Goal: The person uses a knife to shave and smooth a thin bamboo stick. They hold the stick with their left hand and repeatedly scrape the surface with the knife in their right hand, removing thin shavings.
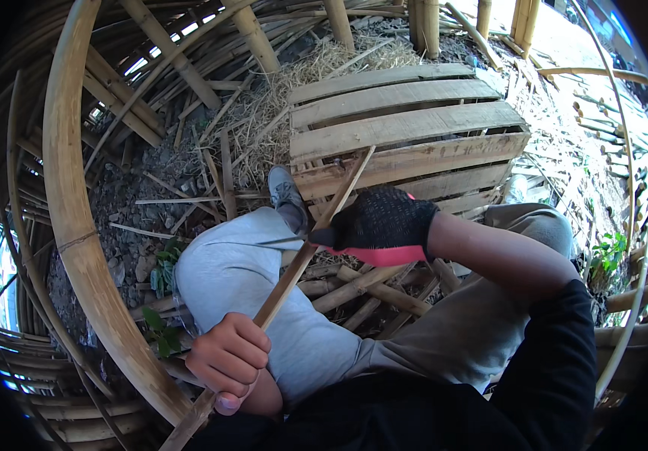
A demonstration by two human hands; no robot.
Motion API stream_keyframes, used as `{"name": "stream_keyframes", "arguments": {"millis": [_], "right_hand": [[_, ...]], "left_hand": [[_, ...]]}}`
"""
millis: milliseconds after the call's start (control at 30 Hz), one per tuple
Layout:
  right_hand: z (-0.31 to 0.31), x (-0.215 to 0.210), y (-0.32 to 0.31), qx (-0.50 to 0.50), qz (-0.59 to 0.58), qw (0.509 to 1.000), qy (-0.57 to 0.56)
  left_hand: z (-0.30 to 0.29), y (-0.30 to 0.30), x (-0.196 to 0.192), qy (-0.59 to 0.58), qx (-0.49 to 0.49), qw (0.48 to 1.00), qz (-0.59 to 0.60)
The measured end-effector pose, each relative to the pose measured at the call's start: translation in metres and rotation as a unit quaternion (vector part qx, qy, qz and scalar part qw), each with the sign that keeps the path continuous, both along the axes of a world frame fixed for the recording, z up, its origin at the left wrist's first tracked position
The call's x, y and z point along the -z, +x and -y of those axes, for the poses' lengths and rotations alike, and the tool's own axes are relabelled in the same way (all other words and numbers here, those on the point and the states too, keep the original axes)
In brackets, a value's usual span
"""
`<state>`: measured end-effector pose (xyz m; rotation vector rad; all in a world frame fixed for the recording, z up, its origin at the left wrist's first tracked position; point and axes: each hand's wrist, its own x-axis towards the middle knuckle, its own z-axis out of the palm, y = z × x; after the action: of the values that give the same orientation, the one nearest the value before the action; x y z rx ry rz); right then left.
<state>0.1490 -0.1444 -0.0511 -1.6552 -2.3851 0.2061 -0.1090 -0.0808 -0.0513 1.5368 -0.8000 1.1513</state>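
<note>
My bare left hand (227, 359) is closed around the lower part of a long thin bamboo strip (291, 275) that slants up to the right. Higher on the same strip, my right hand (381, 223), in a black knit glove with a pink cuff, grips it. A dark blade-like thing seems to lie against the strip under the glove, mostly hidden. The strip's tip (369, 152) reaches over a wooden pallet (406, 128). My left knee in grey trousers (233, 263) lies beneath the strip.
A thick curved bamboo pole (75, 225) arcs along the left. Split bamboo pieces (361, 293), straw (301, 75) and stones cover the ground. Upright bamboo stalks (423, 26) stand at the back. My grey shoe (286, 195) rests by the pallet.
</note>
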Motion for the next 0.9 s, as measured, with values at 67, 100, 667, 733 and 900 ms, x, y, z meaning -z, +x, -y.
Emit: {"name": "stream_keyframes", "arguments": {"millis": [67,100,667,733,900], "right_hand": [[0.000,0.010,0.006,0.034,-0.021,0.999,-0.016],[-0.002,0.014,0.020,0.058,-0.003,0.998,-0.005],[-0.006,0.023,0.024,0.079,0.000,0.997,-0.023],[-0.004,0.037,0.027,0.122,-0.042,0.991,-0.025],[-0.025,0.018,0.070,0.233,-0.006,0.962,-0.142]], "left_hand": [[0.002,-0.002,0.005,-0.001,0.000,1.000,-0.011],[0.000,0.000,0.003,0.006,-0.005,1.000,-0.011],[0.000,-0.001,-0.001,-0.010,-0.004,1.000,-0.001],[-0.001,0.002,0.002,-0.006,0.002,1.000,0.004],[0.000,0.004,-0.001,-0.005,-0.010,1.000,0.005]]}}
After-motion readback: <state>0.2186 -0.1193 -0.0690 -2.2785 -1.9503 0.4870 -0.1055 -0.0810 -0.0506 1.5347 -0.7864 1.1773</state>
